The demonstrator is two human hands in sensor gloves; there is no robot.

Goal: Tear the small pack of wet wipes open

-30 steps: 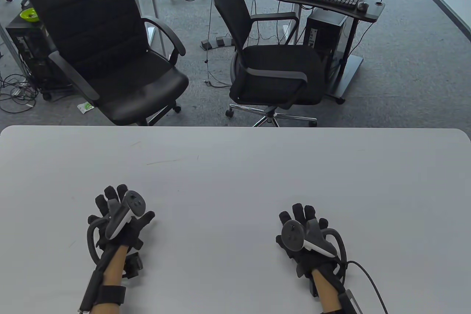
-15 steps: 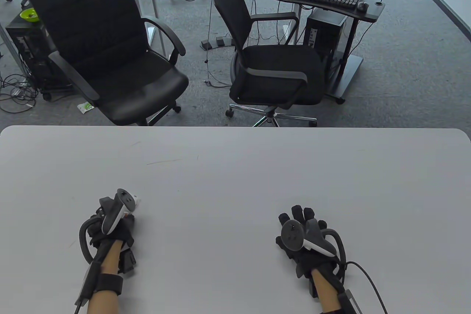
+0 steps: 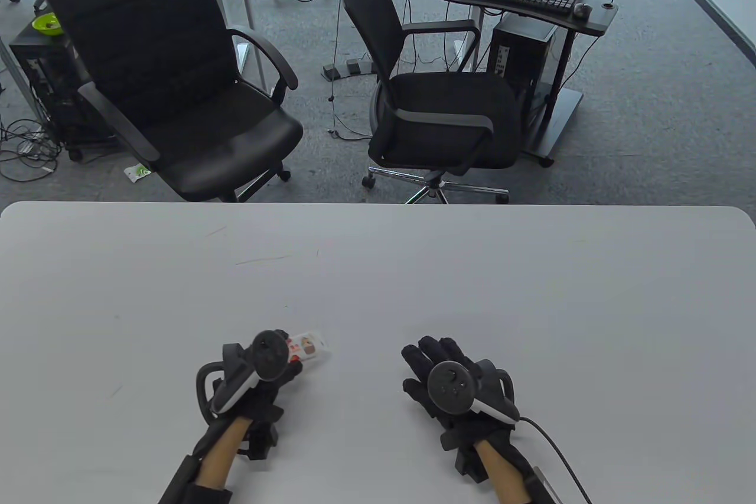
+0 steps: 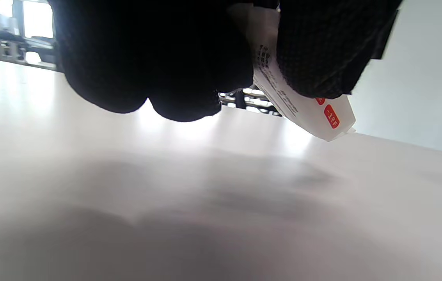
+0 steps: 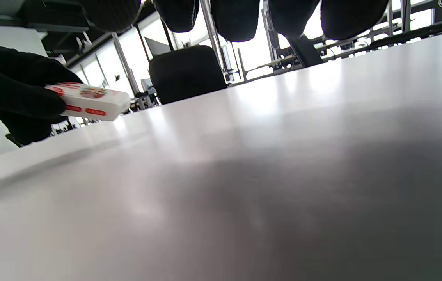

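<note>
**Left hand holds the wipes pack above the table; right hand spread and empty**

Table view. The left hand (image 3: 260,377) sits low and left of centre over the white table (image 3: 378,267). Its fingers are curled around a small white pack of wet wipes (image 3: 307,347), whose far end sticks out beyond the fingers, pointing up and to the right. The tracker on the back of the hand covers most of the grip. The right hand (image 3: 455,389) is well apart from the pack, fingers spread, holding nothing. Two black office chairs (image 3: 177,84) stand behind the table.

Left wrist view. This view shows the grip itself: the pack (image 4: 302,105) is pinched between the gloved fingers (image 4: 314,50), with its free corner hanging down and clear of the table surface (image 4: 221,203). Fine print and red labels show on the wrapper. No tear shows on the visible end.

Right wrist view. The right fingertips (image 5: 236,19) hang separately along the top edge, above the table (image 5: 283,156), touching nothing. At the left edge the other hand (image 5: 14,93) shows side-on, holding the pack (image 5: 92,102) roughly level and off the table.
</note>
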